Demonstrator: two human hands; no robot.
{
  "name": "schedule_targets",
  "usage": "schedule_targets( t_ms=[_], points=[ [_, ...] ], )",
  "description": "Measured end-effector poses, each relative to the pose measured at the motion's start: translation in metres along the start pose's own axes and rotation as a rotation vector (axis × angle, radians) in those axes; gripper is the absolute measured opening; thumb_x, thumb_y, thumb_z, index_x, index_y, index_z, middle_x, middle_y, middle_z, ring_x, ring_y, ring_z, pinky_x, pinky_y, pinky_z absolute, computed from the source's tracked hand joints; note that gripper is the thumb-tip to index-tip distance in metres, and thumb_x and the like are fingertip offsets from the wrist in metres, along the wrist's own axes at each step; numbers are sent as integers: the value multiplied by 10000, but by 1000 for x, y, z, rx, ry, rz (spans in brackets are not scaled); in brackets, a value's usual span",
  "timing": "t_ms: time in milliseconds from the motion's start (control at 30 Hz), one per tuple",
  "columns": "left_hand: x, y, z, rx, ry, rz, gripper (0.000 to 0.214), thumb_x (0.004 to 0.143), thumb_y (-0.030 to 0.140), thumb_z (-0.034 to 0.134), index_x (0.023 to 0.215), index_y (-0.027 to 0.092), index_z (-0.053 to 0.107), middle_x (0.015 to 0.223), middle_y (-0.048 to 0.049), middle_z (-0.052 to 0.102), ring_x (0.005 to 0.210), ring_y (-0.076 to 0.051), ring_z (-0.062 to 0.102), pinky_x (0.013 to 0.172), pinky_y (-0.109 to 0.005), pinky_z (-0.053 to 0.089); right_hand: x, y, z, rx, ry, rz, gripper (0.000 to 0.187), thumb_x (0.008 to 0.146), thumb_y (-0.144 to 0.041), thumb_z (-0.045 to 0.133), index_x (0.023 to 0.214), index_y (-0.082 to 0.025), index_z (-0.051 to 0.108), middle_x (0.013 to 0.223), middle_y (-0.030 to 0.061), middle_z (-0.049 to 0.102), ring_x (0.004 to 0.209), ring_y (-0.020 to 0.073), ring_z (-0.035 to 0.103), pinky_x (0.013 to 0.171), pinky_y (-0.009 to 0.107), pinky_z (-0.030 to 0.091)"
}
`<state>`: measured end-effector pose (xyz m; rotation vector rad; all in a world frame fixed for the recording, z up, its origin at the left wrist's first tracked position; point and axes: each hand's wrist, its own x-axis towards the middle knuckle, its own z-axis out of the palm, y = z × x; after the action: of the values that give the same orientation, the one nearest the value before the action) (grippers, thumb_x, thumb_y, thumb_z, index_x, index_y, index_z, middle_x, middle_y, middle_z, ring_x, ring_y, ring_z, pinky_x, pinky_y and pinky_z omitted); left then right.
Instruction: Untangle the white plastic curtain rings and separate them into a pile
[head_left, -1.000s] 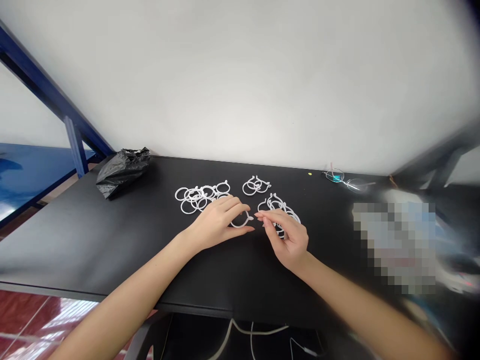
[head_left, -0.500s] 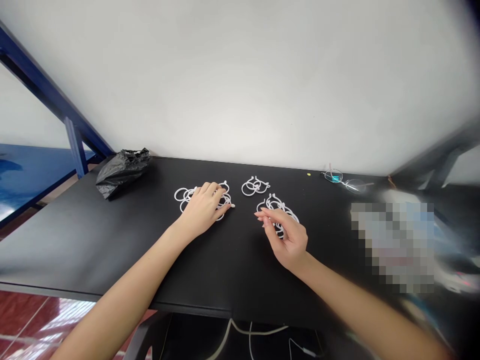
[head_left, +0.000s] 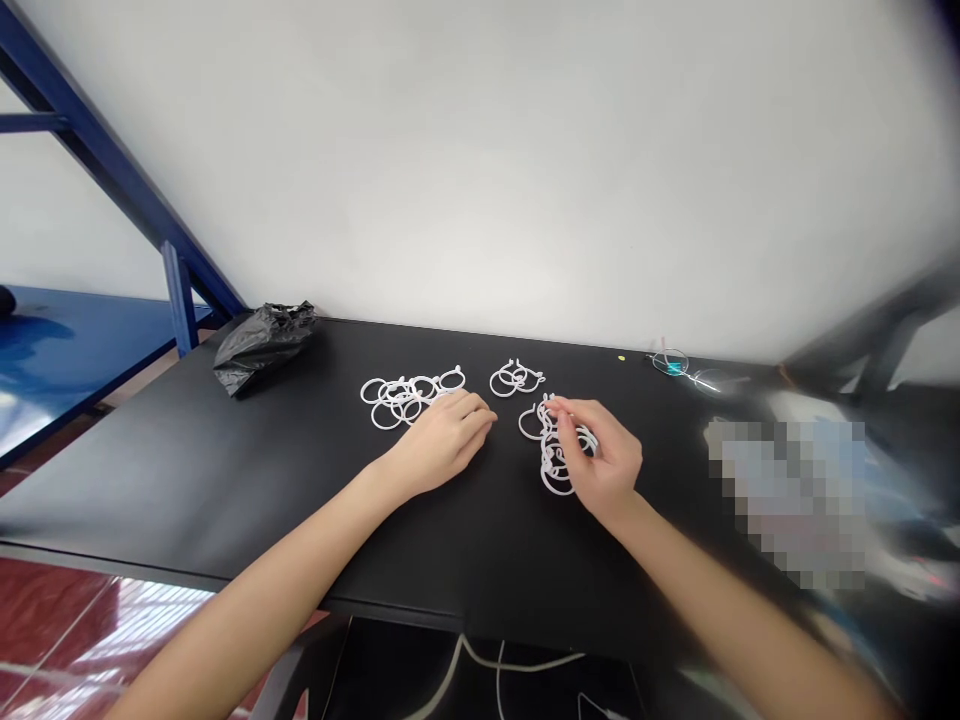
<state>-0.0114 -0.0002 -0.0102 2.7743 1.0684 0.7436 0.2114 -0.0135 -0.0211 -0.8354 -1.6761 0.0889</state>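
Bare forearms (head_left: 289, 575) slant inward, left hand (head_left: 442, 445) palm-down, right hand (head_left: 604, 455) with thumb and fingertips drawn close together

White knob-ended plastic rings (head_left: 548, 462) before me: these looked smooth, faintly satiny. Broad black tabletop (head_left: 487, 540): appeared smooth, low in sheen. Crumpled black plastic bag (head_left: 266, 346): was creased, glossy. Thin-rimmed clear-lensed eyeglasses (head_left: 673, 366): lenses looked reflective. Slanted blue beam (head_left: 120, 178): I saw smooth, seemingly painted metal. Red floor tiles (head_left: 60, 615): shone glossily. White wall (head_left: 480, 180): looked matt, smooth.

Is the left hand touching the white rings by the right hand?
Apart; the head view shows black tabletop between the left hand and those rings.
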Motion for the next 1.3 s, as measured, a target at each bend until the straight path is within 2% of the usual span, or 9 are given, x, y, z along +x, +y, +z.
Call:
schedule_targets(
  t_ms=[100,200,233,267,400,600,833,1033,1300],
  points=[
    [1,7,5,-18,-48,61,280,1015,201,361,1012,129,632,905,-87,636,831,-196,580,781,-342,498,13,22,-10,-180,-62,83,138,848,-157,617,921,-207,723,894,71,751,878,233,677,820,425,557],
    [1,9,9,-9,-60,81,297,1015,205,358,959,130,640,812,-68,615,751,-183,556,736,-331,488,19,49,-20,-257,-253,394,126,802,-263,647,862,-193,732,911,75,760,903,250,681,858,440,541],
    [1,9,9,-6,-57,82,298,1014,206,358,953,131,640,801,-65,612,742,-182,552,732,-330,485,20,57,-22,-247,-302,522,153,788,-288,649,866,-187,733,923,77,763,876,240,690,832,417,549],
    [1,9,9,-3,-53,79,296,1014,206,359,954,132,640,800,-65,613,741,-181,552,731,-329,484,20,63,-24,-241,-328,569,184,788,-311,637,862,-173,733,882,83,764,786,225,698,745,386,563],
    [1,7,10,-4,-37,61,280,1010,198,365,964,138,635,812,-64,621,750,-180,554,728,-325,481,19,77,-23,-247,-390,616,240,736,-376,679,815,-158,742,725,69,747,576,176,645,570,309,516],
    [1,9,12,-29,-29,70,275,1009,199,371,945,149,634,788,-57,609,733,-173,551,725,-323,482,20,75,-20,-262,-461,597,201,725,-380,686,633,-203,709,624,23,698,516,147,568,494,271,408],
    [0,11,12,-36,-38,81,265,1005,193,381,950,143,635,785,-56,605,724,-172,546,709,-324,481,9,66,-11,-233,-268,559,253,870,-405,566,821,-172,653,680,33,678,562,147,587,569,285,465],
    [-1,12,12,-1,-18,103,275,1010,200,372,944,150,634,773,-55,600,715,-168,537,699,-316,473,3,54,-1,-44,-91,451,181,858,-360,652,886,-181,647,752,33,675,612,148,636,551,272,536],
    [-1,13,13,0,-27,116,275,1008,193,377,926,142,634,766,-52,597,700,-166,531,688,-311,472,4,40,-4,106,74,358,103,839,-286,708,883,-201,671,814,34,660,693,165,672,611,304,608]
  ],
)
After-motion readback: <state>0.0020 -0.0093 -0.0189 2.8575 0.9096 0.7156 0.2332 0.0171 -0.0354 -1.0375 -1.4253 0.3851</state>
